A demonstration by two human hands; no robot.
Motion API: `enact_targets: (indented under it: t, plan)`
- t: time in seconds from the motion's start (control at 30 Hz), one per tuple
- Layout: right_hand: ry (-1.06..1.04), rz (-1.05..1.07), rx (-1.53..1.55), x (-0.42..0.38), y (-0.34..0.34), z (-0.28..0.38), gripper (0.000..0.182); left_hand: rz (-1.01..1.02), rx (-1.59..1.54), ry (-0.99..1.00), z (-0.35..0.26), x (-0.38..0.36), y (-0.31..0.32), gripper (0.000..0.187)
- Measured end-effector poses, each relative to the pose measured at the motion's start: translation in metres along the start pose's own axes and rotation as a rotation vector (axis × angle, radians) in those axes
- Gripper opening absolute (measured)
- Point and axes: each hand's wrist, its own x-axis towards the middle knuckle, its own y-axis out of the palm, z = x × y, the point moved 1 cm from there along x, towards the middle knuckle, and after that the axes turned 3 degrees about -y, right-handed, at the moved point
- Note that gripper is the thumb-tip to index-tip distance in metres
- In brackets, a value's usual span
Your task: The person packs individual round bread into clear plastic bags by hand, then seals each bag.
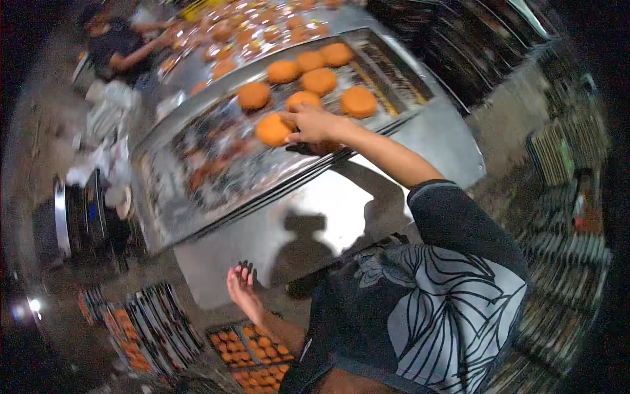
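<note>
My right hand (pixel 312 126) reaches over the metal baking tray (pixel 230 190) and has its thumb and fingers closed on the right edge of a round orange-brown bun (pixel 271 130). Just behind that hand lies another bun (pixel 304 101), partly covered by the fingers. Several more buns (pixel 319 81) sit on the tray's far half, while its near left part shows a bare, greasy surface. Low and away from the tray, my left hand (pixel 242 286) is held in the air with slightly bent fingers apart and nothing in it.
Beyond the tray, many glossy wrapped buns (pixel 249 39) cover a table, where a person in dark clothes (pixel 121 49) works. Trays filled with buns (pixel 252 351) stand low near my left side. Stacked trays (pixel 558 262) line the right. A metal table (pixel 223 262) supports the tray.
</note>
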Motion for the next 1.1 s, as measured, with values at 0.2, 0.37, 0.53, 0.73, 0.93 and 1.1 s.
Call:
enact_targets:
  t: [0.2, 0.37, 0.53, 0.73, 0.93, 1.1]
  plan:
    - [0.352, -1.033, 0.221, -0.172, -0.071, -0.183, 0.033, -0.088, 0.17, 0.025, 0.02, -0.013, 0.101, 0.042]
    - [0.778, -0.914, 0.953, -0.238, 0.017, -0.41, 0.027, -0.07, 0.227, 0.021, 0.031, -0.025, 0.183, 0.045]
    - [0.606, -1.054, 1.33, -0.185, 0.005, -0.393, 0.013, 0.044, 0.246, 0.013, 0.028, -0.041, 0.234, 0.047]
    - [0.745, -1.093, 1.277, -0.14, -0.003, -0.421, 0.016, 0.015, 0.296, 0.012, 0.03, -0.053, 0.24, 0.048]
    - [0.912, -1.115, 1.74, -0.118, -0.01, -0.435, 0.016, -0.089, 0.231, -0.073, 0.048, -0.058, 0.231, 0.044]
    - [1.042, -1.152, 1.704, -0.101, -0.013, -0.443, 0.016, -0.107, 0.202, -0.086, 0.05, -0.061, 0.23, 0.044]
